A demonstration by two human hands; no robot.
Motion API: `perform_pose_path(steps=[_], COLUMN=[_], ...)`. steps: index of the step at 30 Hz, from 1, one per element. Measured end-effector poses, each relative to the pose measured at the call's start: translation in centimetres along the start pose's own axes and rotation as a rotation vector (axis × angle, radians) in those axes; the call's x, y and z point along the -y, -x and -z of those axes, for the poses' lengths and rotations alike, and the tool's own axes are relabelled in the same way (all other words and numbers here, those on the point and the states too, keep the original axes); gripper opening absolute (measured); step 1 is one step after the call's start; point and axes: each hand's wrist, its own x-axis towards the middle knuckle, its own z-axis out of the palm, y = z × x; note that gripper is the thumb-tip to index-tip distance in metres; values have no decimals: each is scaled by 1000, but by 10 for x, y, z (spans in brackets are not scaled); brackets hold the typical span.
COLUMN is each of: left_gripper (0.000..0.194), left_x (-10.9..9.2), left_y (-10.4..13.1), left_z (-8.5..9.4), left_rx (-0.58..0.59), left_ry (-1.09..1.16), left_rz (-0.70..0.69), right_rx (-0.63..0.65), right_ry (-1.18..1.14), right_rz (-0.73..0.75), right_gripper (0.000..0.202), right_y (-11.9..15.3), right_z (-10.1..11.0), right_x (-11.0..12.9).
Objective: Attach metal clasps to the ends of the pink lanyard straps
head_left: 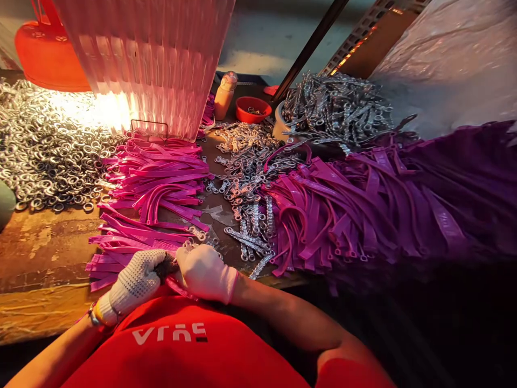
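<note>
Close to my body at the bench edge, both hands meet in white work gloves. My left hand point(139, 277), its glove dotted, is closed around a dark object point(165, 268) whose kind I cannot make out. My right hand point(207, 272) is closed in a fist beside it. From under that fist a pink strap point(181, 288) hangs toward my shirt. Small metal links point(197, 233) show just beyond my right knuckles; whether they join the held strap is hidden. A pile of pink straps point(161, 167) lies directly beyond my hands.
Metal rings point(52, 145) are heaped at left under an orange lamp point(52, 56) and a ribbed translucent sheet point(149, 59). Metal chain pieces point(254, 183) lie mid-bench; more fill a tub point(279, 124). Purple straps point(343, 210) cover the right. A red bowl point(253, 110) and bottle point(225, 97) stand behind.
</note>
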Motion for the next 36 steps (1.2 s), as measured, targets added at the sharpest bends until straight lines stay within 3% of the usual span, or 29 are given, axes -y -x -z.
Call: perform_pose_path(steps=[6, 11, 15, 20, 23, 27, 31, 36], left_gripper=[29, 25, 28, 25, 24, 23, 25, 35], left_x=[-13, -16, -18, -13, -10, -10, -11, -11], left_y=[3, 2, 3, 9, 12, 15, 16, 17], left_z=[13, 17, 8, -7, -11, -12, -14, -18], left_rx=[109, -70, -150, -136, -115, -127, -154, -215], left_ry=[-10, -29, 38, 153, 140, 76, 67, 266], left_rz=[-34, -21, 32, 59, 18, 18, 48, 111], right_rx=[-164, -260, -361, -247, -170, -99, -82, -60], right_ry=[45, -137, -367, -452, -429, -371, -350, -207], right_rz=[144, -4, -64, -148, -164, -148, -87, -76], right_gripper=[24, 28, 25, 25, 15, 18, 28, 30], right_y=[6, 2, 2, 7, 8, 7, 4, 2], right_z=[-6, -3, -2, 1, 7, 13, 16, 18], right_x=[-4, -6, -5, -6, -7, -9, -11, -9])
